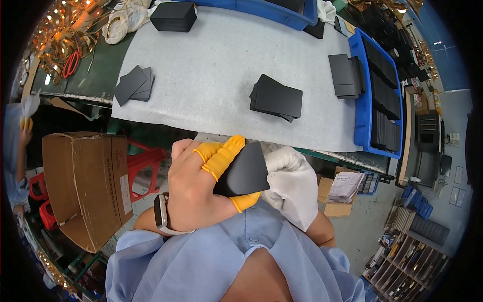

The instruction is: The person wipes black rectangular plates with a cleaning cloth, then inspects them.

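Observation:
My left hand (193, 183), with yellow finger cots on several fingers and a watch on the wrist, grips a flat black rectangular panel (246, 171) close to my chest. My right hand (292, 183) is wrapped in a white cloth and presses against the panel's right edge. On the grey padded table (211, 75) lie a small stack of black panels (277, 98) in the middle, another fanned stack (133, 84) at the left edge and a taller stack (345, 75) at the right.
A blue tray (363, 121) full of black panels runs along the table's right side. A black box (173, 16) sits at the far left. A cardboard box (85, 181) and red stools (143, 163) stand below left. Another person's sleeve (12, 146) shows at the far left.

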Motion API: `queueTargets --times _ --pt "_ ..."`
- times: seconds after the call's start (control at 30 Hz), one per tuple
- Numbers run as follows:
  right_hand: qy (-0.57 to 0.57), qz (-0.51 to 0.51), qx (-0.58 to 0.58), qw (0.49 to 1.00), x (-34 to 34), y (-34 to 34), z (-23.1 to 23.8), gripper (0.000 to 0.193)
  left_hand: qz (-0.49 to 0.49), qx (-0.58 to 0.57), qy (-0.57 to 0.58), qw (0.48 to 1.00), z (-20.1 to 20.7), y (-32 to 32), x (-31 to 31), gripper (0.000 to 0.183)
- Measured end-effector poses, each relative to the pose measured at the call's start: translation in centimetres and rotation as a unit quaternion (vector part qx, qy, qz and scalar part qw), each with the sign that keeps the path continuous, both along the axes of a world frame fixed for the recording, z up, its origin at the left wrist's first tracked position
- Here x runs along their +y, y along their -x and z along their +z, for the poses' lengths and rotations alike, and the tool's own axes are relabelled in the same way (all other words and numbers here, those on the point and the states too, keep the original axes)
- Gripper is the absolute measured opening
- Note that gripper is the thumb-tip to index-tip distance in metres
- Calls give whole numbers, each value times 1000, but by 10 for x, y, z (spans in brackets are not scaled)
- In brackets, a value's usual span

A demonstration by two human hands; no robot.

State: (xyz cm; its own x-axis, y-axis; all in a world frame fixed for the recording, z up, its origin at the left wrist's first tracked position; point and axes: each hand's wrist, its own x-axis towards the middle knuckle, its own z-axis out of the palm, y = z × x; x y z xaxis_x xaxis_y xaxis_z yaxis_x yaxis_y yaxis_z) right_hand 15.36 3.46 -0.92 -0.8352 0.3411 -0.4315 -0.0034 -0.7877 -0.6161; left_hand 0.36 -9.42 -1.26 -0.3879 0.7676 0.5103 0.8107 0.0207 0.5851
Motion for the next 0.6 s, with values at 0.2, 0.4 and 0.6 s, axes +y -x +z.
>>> queueTargets --times 0.2,0.4,0.6 --pt "10 -6 28 1000 -1 -3 -3 12 -4 -3 -2 1000 0 0 0 65" --pt "5 -7 47 999 -1 -2 -1 22 -6 -9 11 1000 3 0 -1 65" --pt "-10 33 47 998 3 1 -3 31 -4 -1 2 1000 1 1 0 65"
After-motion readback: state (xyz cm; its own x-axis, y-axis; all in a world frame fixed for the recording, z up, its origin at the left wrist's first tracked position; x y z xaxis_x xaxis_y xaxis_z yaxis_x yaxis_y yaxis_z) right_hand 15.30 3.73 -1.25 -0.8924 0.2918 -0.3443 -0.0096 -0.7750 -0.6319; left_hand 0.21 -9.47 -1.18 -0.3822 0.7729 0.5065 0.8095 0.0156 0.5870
